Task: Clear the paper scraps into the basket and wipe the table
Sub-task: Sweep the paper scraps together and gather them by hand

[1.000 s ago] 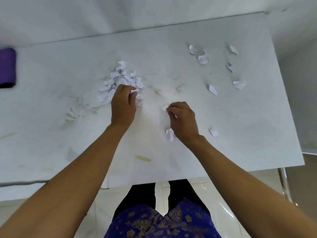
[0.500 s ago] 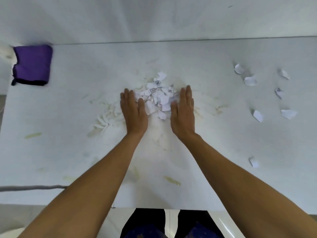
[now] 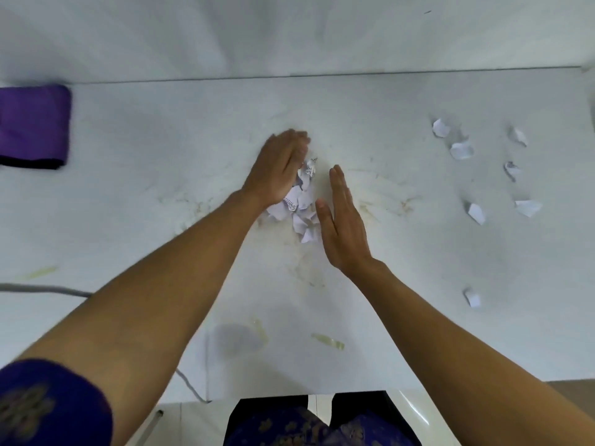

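A small heap of white paper scraps point(image 3: 301, 204) lies in the middle of the white table point(image 3: 161, 194). My left hand point(image 3: 278, 170) curves over the heap's left and far side, fingers together, touching the paper. My right hand point(image 3: 343, 225) stands flat on its edge just right of the heap, fingers straight. Several loose scraps point(image 3: 462, 151) lie scattered at the right, and one scrap point(image 3: 472, 298) lies nearer the front edge. No basket is in view.
A folded purple cloth point(image 3: 32, 125) sits at the table's far left. A grey cable point(image 3: 45, 289) crosses the left front part of the table. Yellowish smears point(image 3: 328, 341) mark the surface. A white wall runs behind the table.
Both hands were flat on either side of a spread pile; now they have turned on edge and pushed the scraps into a tighter heap, the left hand curling over it.
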Available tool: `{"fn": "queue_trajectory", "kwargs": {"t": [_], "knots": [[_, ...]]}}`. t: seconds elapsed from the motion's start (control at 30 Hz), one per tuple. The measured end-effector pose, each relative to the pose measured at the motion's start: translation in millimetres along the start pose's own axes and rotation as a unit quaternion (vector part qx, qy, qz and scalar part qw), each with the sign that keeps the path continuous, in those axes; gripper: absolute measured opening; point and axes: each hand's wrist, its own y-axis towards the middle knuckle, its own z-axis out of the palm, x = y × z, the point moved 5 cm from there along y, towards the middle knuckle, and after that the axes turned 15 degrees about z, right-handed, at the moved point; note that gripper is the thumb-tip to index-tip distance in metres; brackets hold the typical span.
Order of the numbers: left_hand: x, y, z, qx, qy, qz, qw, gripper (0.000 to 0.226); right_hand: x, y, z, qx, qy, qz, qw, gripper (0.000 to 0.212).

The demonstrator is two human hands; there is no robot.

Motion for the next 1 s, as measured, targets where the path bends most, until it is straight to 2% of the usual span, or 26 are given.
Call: {"fn": "queue_trajectory", "kwargs": {"t": [0.07, 0.17, 0.23, 0.33, 0.43, 0.57, 0.67, 0.83, 1.0], "knots": [[-10, -13, 2, 0.008, 0.009, 0.04, 0.999, 0.039, -4, -11, -4, 0.0, -0.008, 0.003, 1.0, 0.057], [-24, -40, 7, 0.003, 0.083, 0.064, 0.994, 0.045, -19, -42, -18, -0.022, -0.026, 0.005, 0.999, 0.059], [-44, -56, 13, -0.045, 0.095, 0.071, 0.992, 0.048, -42, -70, -33, -0.051, -0.053, 0.007, 0.997, 0.058], [-97, -84, 43, -0.086, 0.069, 0.133, 0.985, 0.037, -89, -104, -63, -0.112, -0.06, 0.042, 0.991, 0.055], [-148, -113, 100, -0.032, 0.043, 0.165, 0.985, 0.025, -131, -129, -99, -0.177, -0.075, 0.073, 0.979, 0.055], [-177, -138, 163, 0.044, 0.035, 0.122, 0.991, 0.029, -170, -146, -149, -0.263, -0.161, 0.139, 0.941, 0.058], [-181, -142, 184, 0.07, 0.056, 0.096, 0.991, 0.025, -192, -148, -165, -0.229, -0.158, 0.164, 0.946, 0.047], [-183, -130, 190, 0.029, 0.088, 0.068, 0.993, 0.012, -201, -131, -171, -0.199, -0.15, 0.102, 0.963, 0.016], [-196, -107, 191, -0.017, 0.135, 0.067, 0.988, 0.012, -196, -113, -189, -0.211, -0.088, 0.099, 0.968, 0.008]]}}
